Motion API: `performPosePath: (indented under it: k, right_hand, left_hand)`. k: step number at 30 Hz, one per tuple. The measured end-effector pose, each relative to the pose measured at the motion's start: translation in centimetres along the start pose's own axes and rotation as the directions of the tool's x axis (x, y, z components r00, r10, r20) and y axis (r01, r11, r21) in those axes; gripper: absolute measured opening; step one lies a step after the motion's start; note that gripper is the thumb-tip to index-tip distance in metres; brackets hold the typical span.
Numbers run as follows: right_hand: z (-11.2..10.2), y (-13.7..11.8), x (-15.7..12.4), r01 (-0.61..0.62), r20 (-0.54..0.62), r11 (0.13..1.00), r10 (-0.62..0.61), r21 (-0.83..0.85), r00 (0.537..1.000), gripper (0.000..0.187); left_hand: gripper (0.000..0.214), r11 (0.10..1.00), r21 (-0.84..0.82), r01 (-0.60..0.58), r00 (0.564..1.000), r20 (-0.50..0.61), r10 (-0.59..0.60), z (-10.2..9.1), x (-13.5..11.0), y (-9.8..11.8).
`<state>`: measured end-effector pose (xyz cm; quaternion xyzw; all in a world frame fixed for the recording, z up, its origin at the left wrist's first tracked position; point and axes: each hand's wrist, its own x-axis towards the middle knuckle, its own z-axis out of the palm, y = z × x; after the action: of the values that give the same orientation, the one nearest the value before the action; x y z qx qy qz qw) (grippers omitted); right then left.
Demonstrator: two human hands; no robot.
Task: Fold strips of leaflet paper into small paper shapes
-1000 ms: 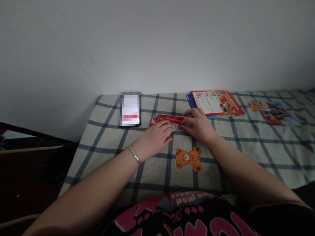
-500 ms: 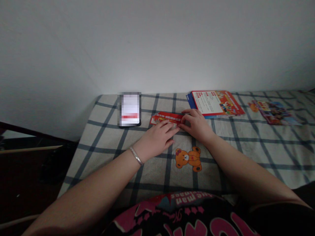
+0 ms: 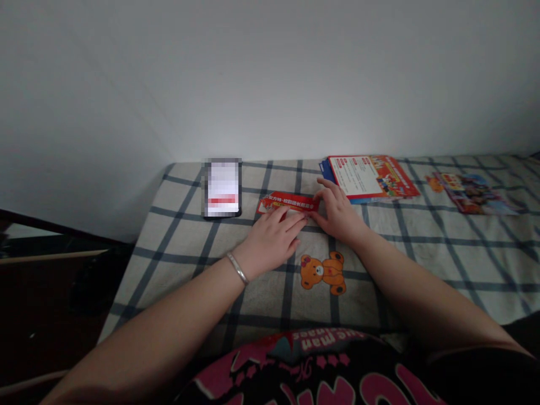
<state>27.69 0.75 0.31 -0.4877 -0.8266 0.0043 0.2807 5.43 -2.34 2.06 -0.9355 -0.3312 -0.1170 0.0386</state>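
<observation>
A narrow red folded leaflet (image 3: 295, 201) with white print lies on the checked cloth, its lower edge partly covered by my fingers. My left hand (image 3: 276, 233), with a silver bangle at the wrist, rests on its near edge with the fingers stretched out over the paper. At the leaflet's right end is my right hand (image 3: 340, 214), thumb at the lower corner and a bent finger on the upper side; another finger is lifted off. The two hands' fingertips almost meet at the lower right corner.
A phone (image 3: 223, 188) with a blurred lit screen lies to the left. Behind my right hand is a stack of printed leaflets (image 3: 358, 177), with a colourful booklet (image 3: 476, 194) farther right. An orange bear print (image 3: 323, 273) marks the checked cloth (image 3: 177, 225). A wall (image 3: 270, 84) rises behind.
My right hand's fingers have spread and lifted a little, baring more of the leaflet's right end. My left hand has shifted slightly to the right along the near edge.
</observation>
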Motion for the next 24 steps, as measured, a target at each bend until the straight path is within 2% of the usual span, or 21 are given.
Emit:
performPosePath:
  k: [4,10,16,24]
  right_hand:
    - [0.2,0.03,-0.07,0.002,0.031,1.0,-0.003,0.005,1.0,0.036]
    - [0.3,-0.21,0.19,-0.072,0.14,0.997,0.068,0.023,0.988,0.052]
    - [0.09,-0.72,0.37,-0.096,0.156,0.995,0.1,-0.034,0.983,0.055]
    - [0.19,-0.66,0.45,-0.146,0.204,0.989,0.146,-0.016,0.968,0.063]
  left_hand:
    - [0.044,1.0,0.005,-0.01,1.0,0.018,0.01,-0.1,0.11,-0.12]
    - [0.041,1.0,0.001,0.008,1.0,0.022,-0.008,-0.36,0.28,0.14]
    - [0.042,1.0,0.001,0.021,1.0,0.005,-0.021,-0.25,0.51,0.39]
    - [0.038,0.999,-0.013,0.029,0.999,0.026,-0.029,-0.52,0.94,0.44]
